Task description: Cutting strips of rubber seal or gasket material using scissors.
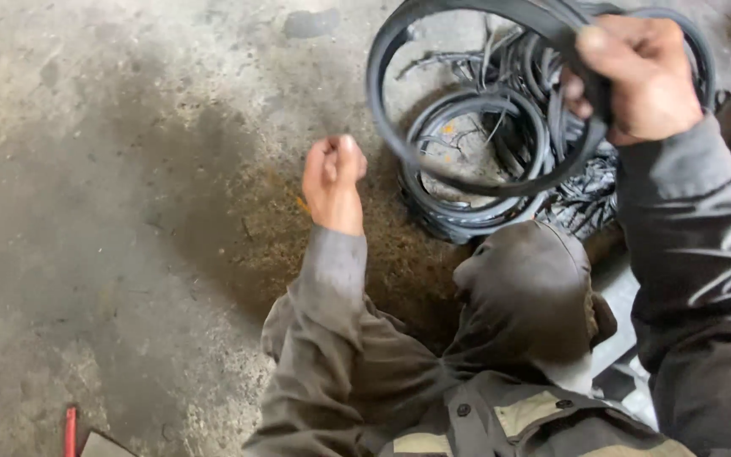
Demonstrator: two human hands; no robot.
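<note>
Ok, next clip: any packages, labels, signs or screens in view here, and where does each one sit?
None in view: no package, label, sign or screen.
What shows instead is a bundle of black rubber rings on the stained concrete floor.
The right hand grips one black ring; the left hand is closed on nothing.

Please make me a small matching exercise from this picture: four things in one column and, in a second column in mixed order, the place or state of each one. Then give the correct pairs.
Things:
1. right hand
2. left hand
3. pile of black rings
4. red tool

Places or states:
A. lies on the concrete floor, beyond the knee
B. closed to a fist, holding nothing that shows
C. at the bottom left edge of the picture
D. raised, gripping a large black ring

Pairs: 1-D, 2-B, 3-A, 4-C
</note>
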